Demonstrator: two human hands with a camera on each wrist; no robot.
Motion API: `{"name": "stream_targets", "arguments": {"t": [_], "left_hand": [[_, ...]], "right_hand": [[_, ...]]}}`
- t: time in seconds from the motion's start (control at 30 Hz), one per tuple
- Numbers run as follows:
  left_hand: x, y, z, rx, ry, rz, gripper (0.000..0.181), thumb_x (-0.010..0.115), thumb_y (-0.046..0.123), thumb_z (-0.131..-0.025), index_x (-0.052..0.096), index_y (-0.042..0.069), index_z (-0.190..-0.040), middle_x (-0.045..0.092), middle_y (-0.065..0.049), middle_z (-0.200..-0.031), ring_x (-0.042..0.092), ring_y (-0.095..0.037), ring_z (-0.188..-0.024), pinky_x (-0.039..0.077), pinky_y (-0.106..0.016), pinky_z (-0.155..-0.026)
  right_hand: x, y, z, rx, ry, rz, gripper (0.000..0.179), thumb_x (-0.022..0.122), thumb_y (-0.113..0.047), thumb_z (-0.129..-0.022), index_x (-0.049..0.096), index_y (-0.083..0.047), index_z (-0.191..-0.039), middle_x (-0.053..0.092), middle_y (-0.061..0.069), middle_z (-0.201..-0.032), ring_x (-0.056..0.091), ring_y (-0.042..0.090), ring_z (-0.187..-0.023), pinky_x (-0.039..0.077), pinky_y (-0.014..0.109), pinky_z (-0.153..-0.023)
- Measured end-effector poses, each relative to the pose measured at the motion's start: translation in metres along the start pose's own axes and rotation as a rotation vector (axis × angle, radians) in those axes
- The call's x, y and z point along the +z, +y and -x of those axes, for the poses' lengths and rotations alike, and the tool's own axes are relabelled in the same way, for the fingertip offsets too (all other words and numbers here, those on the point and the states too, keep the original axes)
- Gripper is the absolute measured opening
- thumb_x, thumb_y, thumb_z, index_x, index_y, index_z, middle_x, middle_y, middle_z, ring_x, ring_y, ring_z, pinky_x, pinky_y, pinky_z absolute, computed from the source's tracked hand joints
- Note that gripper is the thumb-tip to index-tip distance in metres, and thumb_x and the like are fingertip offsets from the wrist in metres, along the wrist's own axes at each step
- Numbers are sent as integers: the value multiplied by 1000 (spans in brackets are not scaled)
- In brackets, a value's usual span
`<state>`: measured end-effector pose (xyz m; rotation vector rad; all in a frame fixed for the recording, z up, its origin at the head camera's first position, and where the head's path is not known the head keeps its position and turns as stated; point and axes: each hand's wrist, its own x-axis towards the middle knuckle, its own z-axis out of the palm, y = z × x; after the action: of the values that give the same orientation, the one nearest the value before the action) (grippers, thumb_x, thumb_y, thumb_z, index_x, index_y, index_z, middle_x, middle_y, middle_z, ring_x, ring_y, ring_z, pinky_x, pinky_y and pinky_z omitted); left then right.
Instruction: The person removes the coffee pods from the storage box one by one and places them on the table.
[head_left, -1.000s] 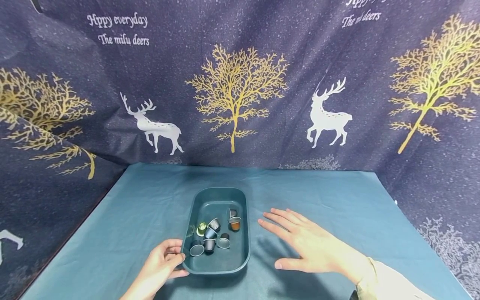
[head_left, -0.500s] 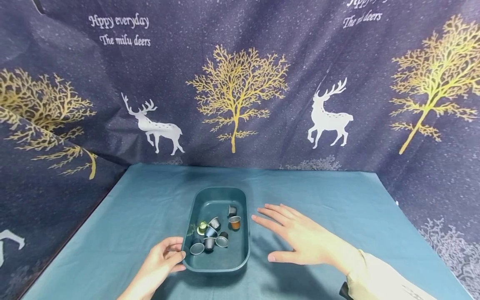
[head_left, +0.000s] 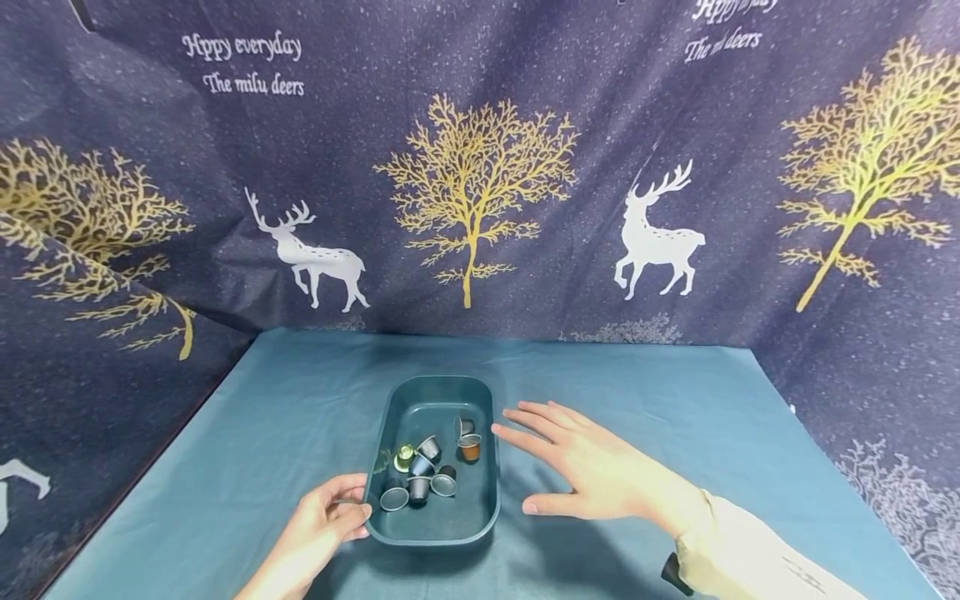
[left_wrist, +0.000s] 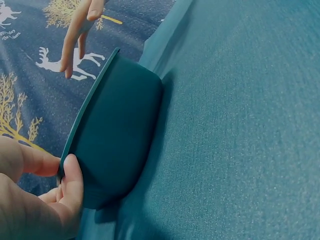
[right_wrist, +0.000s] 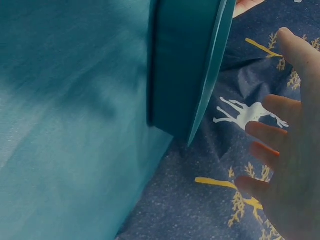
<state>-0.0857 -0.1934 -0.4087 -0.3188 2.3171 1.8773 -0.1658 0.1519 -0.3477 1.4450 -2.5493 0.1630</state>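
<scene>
While the left hand (head_left: 324,517) pinches the rim of the teal bin (head_left: 450,523) near its front left corner, finger and thumb closed on the edge, the right hand (head_left: 592,467) hovers just beside the bin's right wall and apart from it, fingers straight and spread, thumb held out.

The small capsules lie inside the bin, clear of both hands' fingers: an orange capsule (head_left: 470,451) near its right wall, a green capsule (head_left: 405,454) nearer its left.

A pale sleeve (head_left: 750,550) slants in from the bin's front right, the back of that hand upward.
</scene>
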Motion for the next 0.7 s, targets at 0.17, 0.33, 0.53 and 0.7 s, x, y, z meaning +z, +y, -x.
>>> {"name": "stream_targets", "arguments": {"t": [0.17, 0.33, 0.53, 0.7], "left_hand": [[-1, 0, 0, 3, -20, 15, 50, 58, 0, -92, 44, -13, -138, 50, -18, -115, 62, -18, -88, 58, -31, -77], [0, 0, 0, -45, -10, 57, 48, 57, 0, -94, 44, -10, -139, 45, -18, -118, 63, -21, -91, 60, -36, -77], [2, 1, 0, -76, 5, 85, 48, 56, -1, -94, 43, -9, -140, 42, -18, -118, 60, -22, -86, 61, -39, -75], [1, 1, 0, -52, -37, 85, 56, 56, 0, -94, 37, -5, -147, 40, -15, -116, 57, -20, -84, 60, -39, -76]], "right_hand": [[-3, 2, -8, -6, -27, -17, 79, 46, -70, -92, 26, -30, -157, 34, -3, -160, 31, 24, -150, 28, 51, -120], [-7, 5, -17, 2, -70, -37, 79, 43, -71, -93, 24, -31, -158, 31, -4, -161, 28, 24, -151, 25, 51, -122], [-12, 8, -30, -5, -95, -47, 78, 44, -71, -93, 26, -30, -158, 30, -2, -162, 27, 25, -152, 25, 52, -122], [-13, 9, -40, 11, -133, -63, 77, 52, -64, -93, 24, -33, -158, 27, -4, -163, 24, 22, -153, 24, 51, -123]]}}
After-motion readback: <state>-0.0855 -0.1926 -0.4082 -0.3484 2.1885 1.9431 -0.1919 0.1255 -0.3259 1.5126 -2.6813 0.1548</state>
